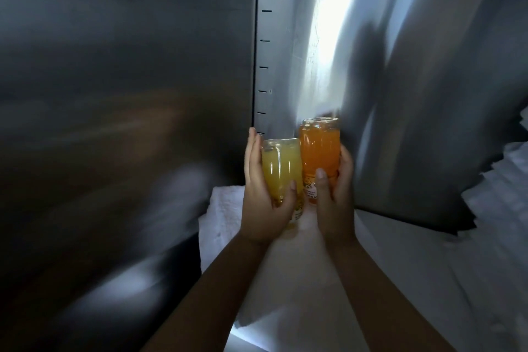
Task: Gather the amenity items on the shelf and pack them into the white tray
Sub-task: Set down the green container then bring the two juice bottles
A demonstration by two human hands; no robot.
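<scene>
- Grey metal panels (128, 66), smeared by motion blur, fill the background. A slotted upright (264, 51) runs from 12 o'clock down to the centre.
- At the centre, held in the air, is the yellow juice bottle (281, 177), its clear base pointing toward 12 o'clock.
- An orange juice bottle (320, 151) touches it on its 2 o'clock side and reaches a little higher.
- The left hand (265, 203) grips the yellow bottle, with its fingers wrapped round the 9 o'clock side and its thumb across the front.
- The right hand (334, 197) clamps the orange bottle from the 3 o'clock side, thumb pressed near the label.
- Both forearms (217, 288) come in from 6 o'clock.
- White folded linen (400, 280) lies below the hands, spreading from 7 to 4 o'clock.
- A jagged stack of white edges (508, 168) shows at 3 o'clock, too blurred to identify.
</scene>
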